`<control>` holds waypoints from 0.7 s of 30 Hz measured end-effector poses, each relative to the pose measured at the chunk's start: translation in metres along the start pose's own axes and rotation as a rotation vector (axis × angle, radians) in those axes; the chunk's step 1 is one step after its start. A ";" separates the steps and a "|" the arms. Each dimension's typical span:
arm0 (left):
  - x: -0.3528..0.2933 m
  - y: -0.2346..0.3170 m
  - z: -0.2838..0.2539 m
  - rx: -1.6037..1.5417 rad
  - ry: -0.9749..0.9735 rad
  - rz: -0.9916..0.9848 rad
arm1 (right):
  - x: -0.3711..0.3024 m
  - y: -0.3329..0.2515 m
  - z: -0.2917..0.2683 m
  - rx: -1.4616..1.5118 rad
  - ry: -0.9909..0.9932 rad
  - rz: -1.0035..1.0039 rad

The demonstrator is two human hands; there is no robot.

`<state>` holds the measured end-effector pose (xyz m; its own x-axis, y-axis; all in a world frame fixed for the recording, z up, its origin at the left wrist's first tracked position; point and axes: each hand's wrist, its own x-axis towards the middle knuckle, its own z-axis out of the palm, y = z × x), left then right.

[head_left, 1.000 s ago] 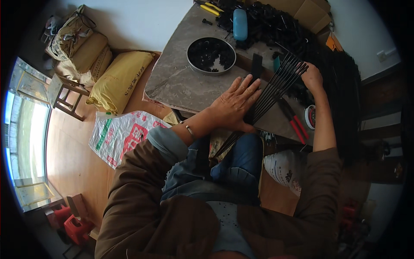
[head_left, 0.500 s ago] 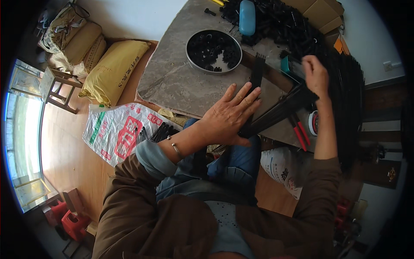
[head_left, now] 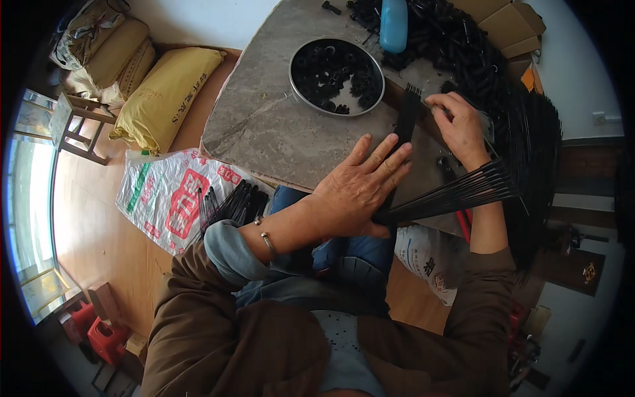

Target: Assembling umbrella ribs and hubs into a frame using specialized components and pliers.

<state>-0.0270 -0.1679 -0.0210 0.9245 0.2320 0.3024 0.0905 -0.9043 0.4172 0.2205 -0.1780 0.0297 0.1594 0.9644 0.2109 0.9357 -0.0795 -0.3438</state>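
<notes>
My left hand (head_left: 362, 182) lies with its fingers stretched over a dark strip (head_left: 409, 112) whose far end is toothed like a comb. From beside that hand, a fan of thin black rods (head_left: 456, 190) spreads rightward, passing over my right forearm. My right hand (head_left: 460, 126) is at the strip's far end, thumb and fingers pinched together; what is between them is too small to make out. To the left of the strip stands a round metal bowl (head_left: 292, 78) holding small black ring-like parts.
A heap of black parts (head_left: 456, 49) and a blue case (head_left: 393, 26) lie at the table's back. Long black rods (head_left: 529, 139) bunch at the right. Red-handled pliers (head_left: 462, 226) rest near the front edge. Yellow sacks (head_left: 165, 99) and a printed plastic bag (head_left: 155, 202) are on the left.
My right hand has moved left from beside the green container to the strip's toothed end, its fingers pinching. The rods have fanned apart toward the right. My left hand stays over the strip.
</notes>
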 end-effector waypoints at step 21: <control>0.005 -0.007 0.000 0.010 -0.009 0.007 | -0.002 0.012 0.001 -0.017 0.027 -0.051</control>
<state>-0.0232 -0.1609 -0.0224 0.9284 0.2224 0.2978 0.0876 -0.9096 0.4062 0.2310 -0.1808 0.0244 0.1195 0.9601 0.2527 0.9479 -0.0346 -0.3166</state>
